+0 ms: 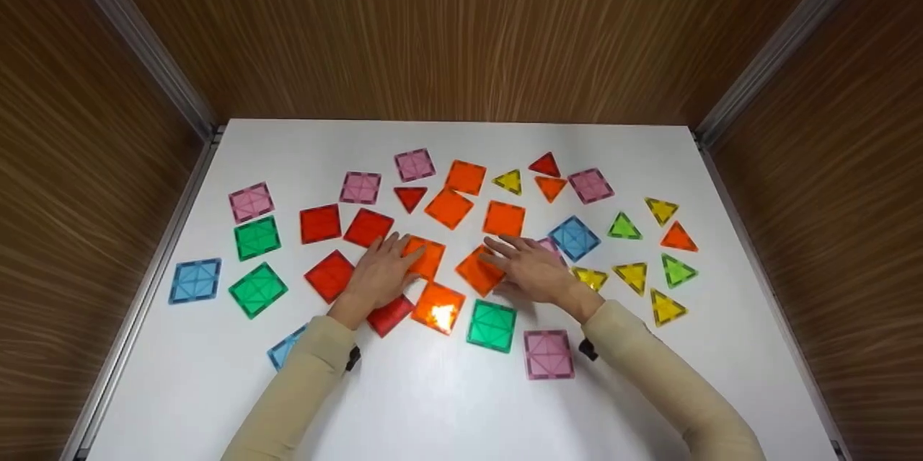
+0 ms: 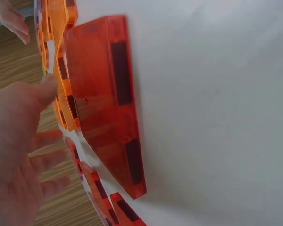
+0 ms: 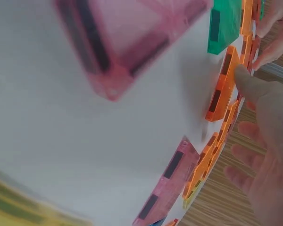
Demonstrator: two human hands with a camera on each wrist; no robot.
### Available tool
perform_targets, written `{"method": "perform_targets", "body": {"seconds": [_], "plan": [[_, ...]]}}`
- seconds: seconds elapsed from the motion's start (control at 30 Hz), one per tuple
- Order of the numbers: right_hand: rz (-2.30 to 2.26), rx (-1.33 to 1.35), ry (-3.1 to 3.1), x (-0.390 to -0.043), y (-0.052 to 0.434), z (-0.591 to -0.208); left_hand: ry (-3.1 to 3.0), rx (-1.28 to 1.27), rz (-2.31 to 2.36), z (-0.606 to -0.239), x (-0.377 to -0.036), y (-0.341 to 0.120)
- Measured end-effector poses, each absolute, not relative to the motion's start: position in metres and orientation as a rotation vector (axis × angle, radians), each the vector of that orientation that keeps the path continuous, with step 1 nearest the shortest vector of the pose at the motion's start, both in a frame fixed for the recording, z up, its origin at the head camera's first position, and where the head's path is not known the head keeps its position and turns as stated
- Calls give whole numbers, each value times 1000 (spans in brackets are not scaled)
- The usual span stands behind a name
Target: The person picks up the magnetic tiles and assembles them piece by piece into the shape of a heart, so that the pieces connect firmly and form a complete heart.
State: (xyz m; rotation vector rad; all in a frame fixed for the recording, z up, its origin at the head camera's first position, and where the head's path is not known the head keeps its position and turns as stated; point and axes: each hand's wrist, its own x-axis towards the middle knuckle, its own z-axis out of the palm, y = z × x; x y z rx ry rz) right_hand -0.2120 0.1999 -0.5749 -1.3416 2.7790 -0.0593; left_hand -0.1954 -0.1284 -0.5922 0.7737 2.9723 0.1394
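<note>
Flat translucent magnetic tiles lie spread over a white table. My left hand (image 1: 378, 275), fingers spread, is over an orange square tile (image 1: 430, 259) just left of centre; in the left wrist view its thumb (image 2: 48, 89) meets an orange tile's edge. A red square tile (image 2: 101, 89) lies near that wrist. My right hand (image 1: 537, 273) reaches over another orange square tile (image 1: 477, 272). In the right wrist view the thumb (image 3: 250, 82) touches an orange tile (image 3: 222, 87), and the other fingers extend loosely. A pink tile (image 1: 551, 250) is partly hidden behind the right hand.
Red squares (image 1: 319, 223), green squares (image 1: 257, 290) and blue squares (image 1: 195, 281) lie on the left. Yellow triangles (image 1: 668, 307) and light green triangles (image 1: 678, 270) are on the right. A green square (image 1: 492, 325) and a pink square (image 1: 549, 354) lie nearer the front. Wooden panels (image 1: 447, 35) enclose the table (image 1: 447, 418).
</note>
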Motion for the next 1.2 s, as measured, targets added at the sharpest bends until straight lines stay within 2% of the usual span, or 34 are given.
{"method": "perform_targets", "body": {"seconds": [0.17,0.7,1.2], "plan": [[-27,-1333,2720,-218,190,-577,2933,804,108,-592,-200,-129],[-215,-1062,2791,-221,186,-584,2968,834,138,-589,-202,-105],[-129,-952,2918,-221,175,-587,2975,865,-100,-590,-201,-80]]}}
